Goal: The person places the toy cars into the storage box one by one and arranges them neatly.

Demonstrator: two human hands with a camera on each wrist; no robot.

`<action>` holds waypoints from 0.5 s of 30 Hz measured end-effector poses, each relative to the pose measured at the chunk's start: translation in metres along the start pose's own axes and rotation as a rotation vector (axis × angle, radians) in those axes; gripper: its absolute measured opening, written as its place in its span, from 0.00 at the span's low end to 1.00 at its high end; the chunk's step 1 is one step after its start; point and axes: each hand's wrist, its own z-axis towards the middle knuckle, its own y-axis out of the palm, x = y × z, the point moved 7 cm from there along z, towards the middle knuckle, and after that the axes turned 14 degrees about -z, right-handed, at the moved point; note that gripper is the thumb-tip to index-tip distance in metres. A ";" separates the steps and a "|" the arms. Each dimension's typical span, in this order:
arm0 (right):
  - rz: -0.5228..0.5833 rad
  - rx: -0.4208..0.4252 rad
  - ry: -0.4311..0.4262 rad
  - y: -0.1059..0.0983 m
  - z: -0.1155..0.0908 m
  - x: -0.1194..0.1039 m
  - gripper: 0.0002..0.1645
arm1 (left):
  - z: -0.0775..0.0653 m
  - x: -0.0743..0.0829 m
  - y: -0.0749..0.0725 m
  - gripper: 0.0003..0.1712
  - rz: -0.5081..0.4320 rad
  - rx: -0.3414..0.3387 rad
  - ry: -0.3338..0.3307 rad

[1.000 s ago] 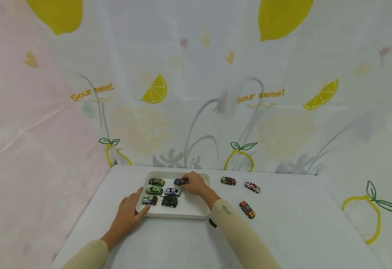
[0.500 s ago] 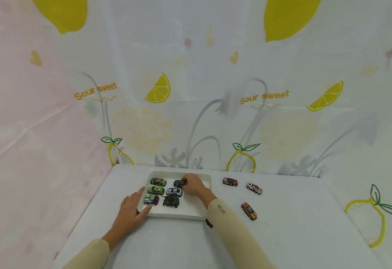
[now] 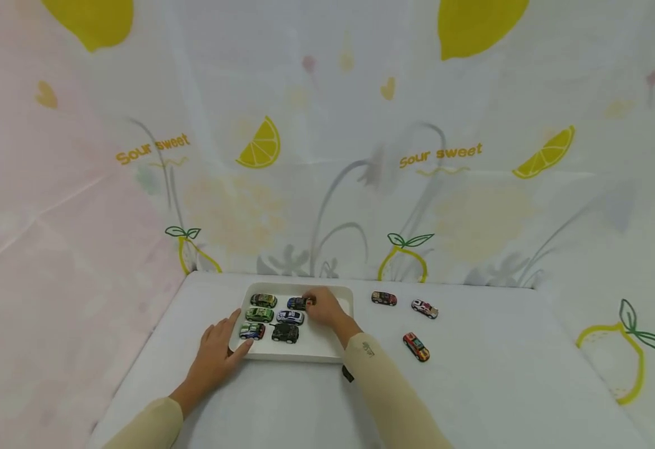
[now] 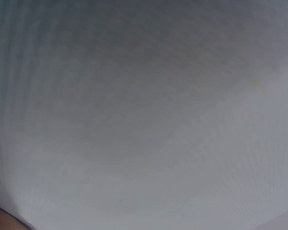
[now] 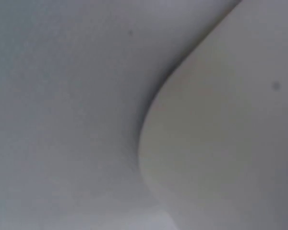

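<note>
A: What does the head view give you?

B: Nearly everything. The right hand (image 3: pixel 324 307) pinches a dark blue toy car (image 3: pixel 295 304) at the back of the white tray (image 3: pixel 320 343); fingers cover its right end. The left hand (image 3: pixel 213 349) is spread loosely against the tray's left side, thumb at the near corner, grasping no car.

A: And around that blue one?

B: It's the rearmost of a column, with a white-and-purple car (image 3: pixel 291 317) in front, then a dark tank-like toy (image 3: pixel 286 333). Left of them stand a camouflage-patterned car (image 3: pixel 263 300), a green car (image 3: pixel 259 314) and a green, white and blue car (image 3: pixel 252 331).

A: Anything outside the tray?

B: On the bench (image 3: pixel 490 368), to the right: a dark red car (image 3: pixel 384 298), a white-and-red car (image 3: pixel 425 308) and, nearer, an orange-red car (image 3: pixel 416 347). A black object (image 3: pixel 347 373) is half hidden beside the right sleeve (image 3: pixel 386 386).

A: Do the wrist views add to that?

B: Little. The left one has a blurred pale surface and a sliver of skin in the lower corner. The right one is filled by a rounded pale shape (image 5: pixel 216 129) I can't identify. Neither shows a car or the grip.
</note>
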 end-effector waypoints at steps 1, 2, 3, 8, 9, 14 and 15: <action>0.016 0.000 -0.008 0.001 0.002 0.001 0.17 | 0.001 0.000 -0.001 0.44 0.001 -0.001 0.002; 0.037 0.019 -0.037 0.008 0.007 0.006 0.16 | 0.001 -0.001 -0.002 0.44 0.001 0.000 0.004; 0.059 0.027 -0.044 0.008 0.008 0.007 0.16 | 0.001 -0.001 -0.003 0.44 -0.002 -0.001 0.004; 0.180 0.028 0.064 0.013 0.004 0.015 0.14 | -0.001 -0.001 -0.001 0.44 -0.004 -0.017 -0.011; 0.207 0.006 0.118 0.008 -0.002 0.012 0.14 | -0.001 -0.001 -0.001 0.44 -0.005 -0.018 -0.012; 0.296 0.000 0.210 0.005 -0.010 0.011 0.15 | 0.001 0.000 0.000 0.44 -0.006 -0.024 -0.018; 0.311 0.004 0.210 0.004 -0.010 0.011 0.15 | 0.002 0.000 0.000 0.44 -0.006 -0.021 -0.016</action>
